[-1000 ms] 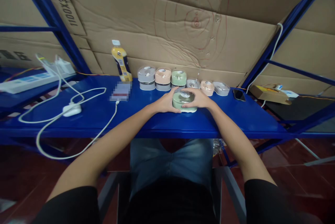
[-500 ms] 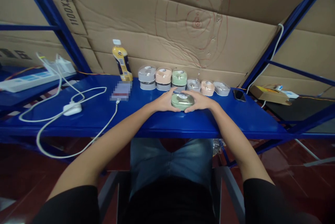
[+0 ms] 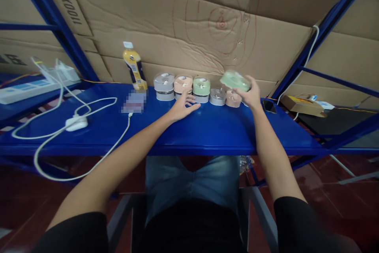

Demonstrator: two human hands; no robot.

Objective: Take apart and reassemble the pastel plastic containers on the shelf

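My right hand (image 3: 252, 91) grips a green oval container with a clear lid (image 3: 236, 81), tilted and slightly blurred, raised above a low peach container (image 3: 233, 98) near the row's right end. Left of that stands a single grey container (image 3: 217, 97). My left hand (image 3: 182, 109), fingers spread and holding nothing, hovers before a peach-topped stack (image 3: 182, 84) and a green-topped stack (image 3: 201, 86). A grey stack (image 3: 164, 86) stands at the row's left end. Another container behind my right hand is mostly hidden.
A yellow drink bottle (image 3: 135, 67) stands at the back left, with a blurred-out phone-like item (image 3: 134, 102) in front. White cables and an adapter (image 3: 76, 123) lie on the left. A dark phone (image 3: 269, 106) lies right. Cardboard (image 3: 142, 20) backs the blue table (image 3: 201, 134).
My right hand has lifted the green container from the table's middle up and to the right. My left hand has let go of it and moved slightly left, fingers spreading.
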